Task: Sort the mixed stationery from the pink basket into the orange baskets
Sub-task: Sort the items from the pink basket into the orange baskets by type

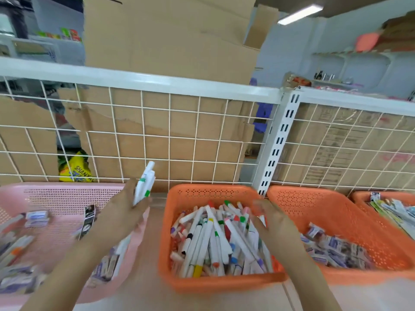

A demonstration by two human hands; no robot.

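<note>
Nearest the lens, the left forearm (74, 265) and right forearm (314, 277) enter from the bottom edge. At the left end of the shelf sits the pink basket (67, 194), with mixed stationery (36, 218) blurred inside it. The left hand (125, 209) is raised above that basket's right rim, fingers curled around a bundle of white pens (146, 182) with green bands. The pens point up toward the wire grid (184, 140).

A narrow strip of pale shelf board (156, 243) separates the pink basket from orange basket 1 (211, 189), which is full of white markers (208, 241) with coloured caps. The right hand (271, 221) hovers over the right rim of orange basket 1, fingers extended and motion-blurred, gripping nothing visible.

Orange basket 2 (314, 203) sits just beside it and holds small boxes (332, 245). Orange basket 3 (361, 195), cut off at the right edge, holds flat packets (390, 209).

A white slotted upright (278, 142) rises behind the gap between baskets 1 and 2. Cardboard (170, 41) stands behind the grid.
</note>
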